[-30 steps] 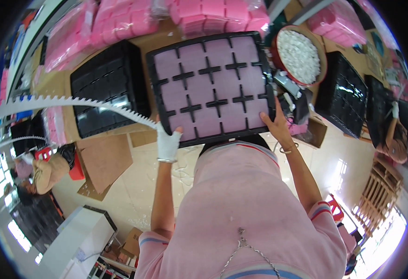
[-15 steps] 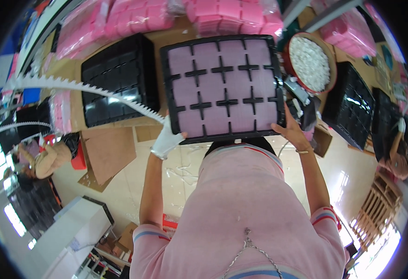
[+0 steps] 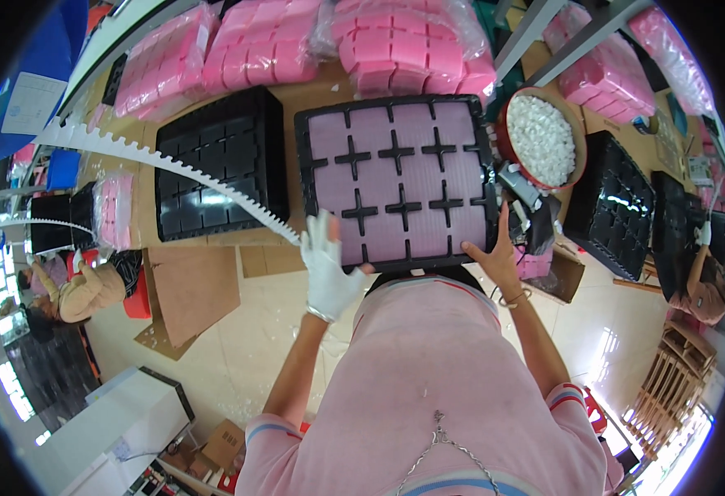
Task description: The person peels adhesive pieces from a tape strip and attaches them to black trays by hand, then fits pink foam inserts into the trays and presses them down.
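A black plastic tray [image 3: 301, 165] with cross-shaped dividers stands in front of me, lined with ridged pale purple foam sheet [image 3: 416, 178]. My left hand [image 3: 329, 273], in a white glove with the thumb tip bare, is at its near left corner with fingers stretched and apart. Right by those fingers ends a long white toothed strip [image 3: 189, 168] coming from the upper left; I cannot tell how it joins the glove. My bare right hand [image 3: 499, 256] grips the near right corner, thumb over the foam and fingers along the tray's side.
Left of it stands another black tray [image 3: 222, 165]; a third black tray [image 3: 615, 207] is at the right. A round tub [image 3: 581, 140] of white foam pieces sits beyond my right hand. Wrapped pink foam blocks [image 3: 263, 45] line the back. Other people work at far left and right.
My left hand has let go of the tray's corner and moved inward, its fingers now spread. My right hand stays at its corner, thumb farther in. The whole view has shifted slightly down.
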The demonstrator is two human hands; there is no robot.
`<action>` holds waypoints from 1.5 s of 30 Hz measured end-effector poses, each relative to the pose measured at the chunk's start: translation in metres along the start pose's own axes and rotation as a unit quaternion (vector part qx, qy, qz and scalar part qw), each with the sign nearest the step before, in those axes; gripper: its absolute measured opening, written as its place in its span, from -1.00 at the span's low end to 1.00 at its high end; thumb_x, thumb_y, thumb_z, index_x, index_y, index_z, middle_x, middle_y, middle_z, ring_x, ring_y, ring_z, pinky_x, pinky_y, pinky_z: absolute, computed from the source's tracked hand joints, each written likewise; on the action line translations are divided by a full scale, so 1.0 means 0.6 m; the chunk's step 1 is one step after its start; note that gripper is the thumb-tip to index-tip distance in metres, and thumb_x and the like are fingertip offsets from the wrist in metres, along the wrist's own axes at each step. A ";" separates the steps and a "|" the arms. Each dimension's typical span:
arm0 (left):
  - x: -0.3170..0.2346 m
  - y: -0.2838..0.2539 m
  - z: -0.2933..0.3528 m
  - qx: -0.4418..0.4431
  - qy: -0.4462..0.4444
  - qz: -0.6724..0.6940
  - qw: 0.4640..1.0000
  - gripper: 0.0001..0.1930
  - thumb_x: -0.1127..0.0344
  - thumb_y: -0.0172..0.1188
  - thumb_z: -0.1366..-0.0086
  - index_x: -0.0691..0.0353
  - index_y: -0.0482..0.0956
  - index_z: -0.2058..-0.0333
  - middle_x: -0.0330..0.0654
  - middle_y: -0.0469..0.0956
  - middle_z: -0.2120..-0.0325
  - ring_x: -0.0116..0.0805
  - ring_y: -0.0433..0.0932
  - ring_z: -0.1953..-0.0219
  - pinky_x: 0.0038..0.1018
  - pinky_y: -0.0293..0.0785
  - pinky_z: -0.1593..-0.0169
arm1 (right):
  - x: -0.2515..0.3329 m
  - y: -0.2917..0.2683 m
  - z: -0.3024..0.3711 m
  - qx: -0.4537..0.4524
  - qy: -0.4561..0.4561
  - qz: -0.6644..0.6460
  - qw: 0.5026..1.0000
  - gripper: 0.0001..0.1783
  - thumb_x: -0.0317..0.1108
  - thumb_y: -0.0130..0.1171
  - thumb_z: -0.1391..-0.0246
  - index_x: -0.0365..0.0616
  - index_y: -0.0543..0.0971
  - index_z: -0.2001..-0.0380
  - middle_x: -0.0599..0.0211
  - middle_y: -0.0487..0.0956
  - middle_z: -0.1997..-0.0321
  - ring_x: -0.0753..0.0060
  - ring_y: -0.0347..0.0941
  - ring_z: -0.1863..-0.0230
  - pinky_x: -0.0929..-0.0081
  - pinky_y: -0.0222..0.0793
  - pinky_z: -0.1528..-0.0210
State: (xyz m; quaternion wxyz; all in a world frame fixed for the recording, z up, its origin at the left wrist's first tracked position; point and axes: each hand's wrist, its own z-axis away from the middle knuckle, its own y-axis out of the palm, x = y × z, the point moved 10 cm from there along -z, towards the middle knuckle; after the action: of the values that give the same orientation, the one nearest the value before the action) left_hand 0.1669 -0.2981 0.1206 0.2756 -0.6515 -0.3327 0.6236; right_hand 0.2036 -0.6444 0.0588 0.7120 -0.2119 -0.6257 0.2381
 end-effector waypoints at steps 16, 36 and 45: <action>-0.162 -0.040 0.019 0.064 0.208 -0.090 0.972 -0.24 0.36 0.38 0.01 0.39 0.39 -0.23 0.15 0.30 -0.31 0.15 0.24 -0.37 0.11 0.08 -0.38 | 0.327 -0.165 0.042 -0.033 -0.071 -0.239 0.968 -0.16 -0.53 0.32 -0.04 -0.29 0.22 -0.39 0.04 0.37 -0.35 0.38 0.38 -0.26 0.41 0.35 -0.29; 0.660 -0.281 0.207 -0.505 -0.360 0.531 0.578 -0.57 0.19 0.13 -0.47 0.56 0.55 -0.01 0.03 0.61 0.03 -0.05 0.60 0.02 -0.05 0.49 -0.21 | 0.465 0.310 -0.253 0.123 -0.257 -0.184 0.941 -0.62 -0.56 0.02 -0.18 -0.23 0.54 -0.07 0.14 0.65 0.08 0.35 0.62 0.05 0.48 0.52 -0.01; 0.568 -0.258 0.027 -0.479 -0.501 0.125 0.710 -0.27 0.16 0.49 -0.10 0.70 0.35 0.00 0.32 0.53 0.15 0.16 0.57 0.09 -0.17 0.48 -0.07 | 0.538 0.624 -0.255 0.212 -0.383 0.033 0.899 -0.21 -0.19 0.09 -0.26 -0.27 0.09 -0.44 -0.10 0.05 -0.54 -0.12 -0.05 -0.55 0.15 0.00 -0.52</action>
State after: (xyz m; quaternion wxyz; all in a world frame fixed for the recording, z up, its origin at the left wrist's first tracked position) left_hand 0.1371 0.0629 0.0246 -0.3603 -0.3239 -0.5917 0.6444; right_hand 0.3612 -0.1517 0.0698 0.4374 0.0312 -0.7773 0.4511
